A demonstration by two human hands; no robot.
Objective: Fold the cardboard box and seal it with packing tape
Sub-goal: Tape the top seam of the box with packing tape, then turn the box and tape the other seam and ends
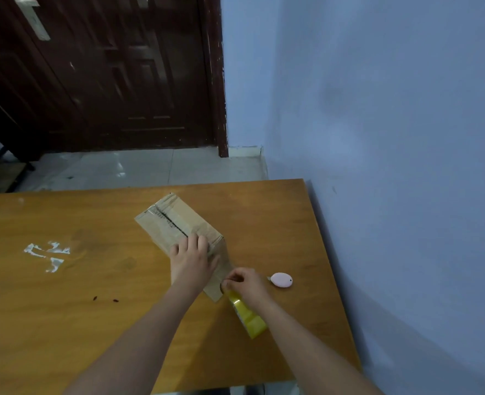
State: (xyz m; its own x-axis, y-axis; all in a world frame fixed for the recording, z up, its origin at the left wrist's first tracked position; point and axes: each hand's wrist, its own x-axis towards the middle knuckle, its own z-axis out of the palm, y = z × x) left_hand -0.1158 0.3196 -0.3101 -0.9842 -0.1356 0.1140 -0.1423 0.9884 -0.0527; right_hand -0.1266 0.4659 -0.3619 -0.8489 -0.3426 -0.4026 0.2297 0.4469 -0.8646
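A small brown cardboard box [172, 220] lies on the wooden table [93, 295], its top flaps closed with a dark seam running along the middle. My left hand [192, 260] presses flat on the box's near end, fingers spread over the seam. My right hand [247, 283] pinches a strip of clear tape at the box's near lower corner. The roll of yellowish packing tape [248, 316] sits on the table just under my right wrist. Whether the strip touches the box is hard to tell.
A small pink oval cutter [281, 279] lies on the table right of my right hand. Torn tape residue [48, 253] is stuck to the table at the left. A blue wall borders the table's right edge; a dark door stands beyond.
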